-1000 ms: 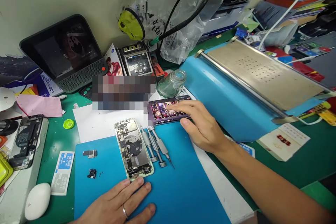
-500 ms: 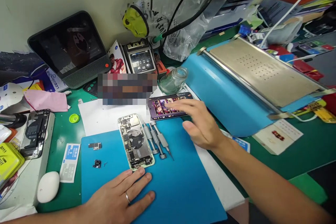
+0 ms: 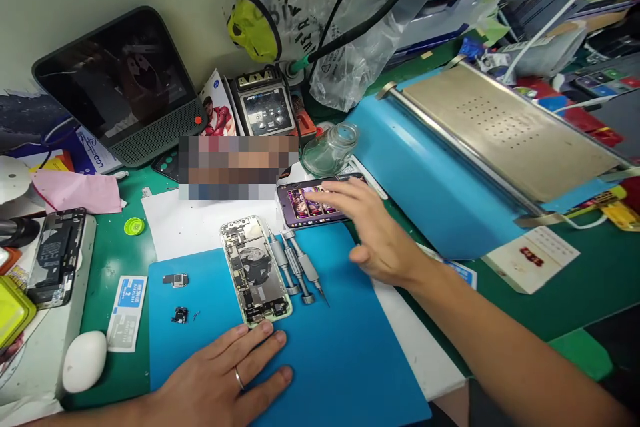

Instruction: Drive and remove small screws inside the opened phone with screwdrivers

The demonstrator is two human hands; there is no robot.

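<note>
My left hand [image 3: 235,373], a ring on one finger, lies flat on the blue mat [image 3: 340,347]. Its fingertips reach the bottom end of an opened phone [image 3: 256,270] whose inner parts show. My right hand [image 3: 375,233] hovers with fingers stretched over the lit screen of a second phone [image 3: 320,201]; whether a fingertip touches the glass I cannot tell. Several grey screwdrivers [image 3: 300,267] lie side by side, right of the opened phone. Left of it on the mat are a small metal part [image 3: 175,279] and a small black part [image 3: 180,315], with tiny bits beside them.
A dark display [image 3: 120,80] stands at the back left. A glass jar [image 3: 330,150] is behind the lit phone. To the right sits a blue machine with a metal plate [image 3: 500,127]. A white mouse [image 3: 85,360] and another opened phone [image 3: 57,257] are at left.
The view has shifted slightly, so most things sit a little further left. My right hand's fingers have moved a little left over the lit screen. My left hand stays by the opened phone.
</note>
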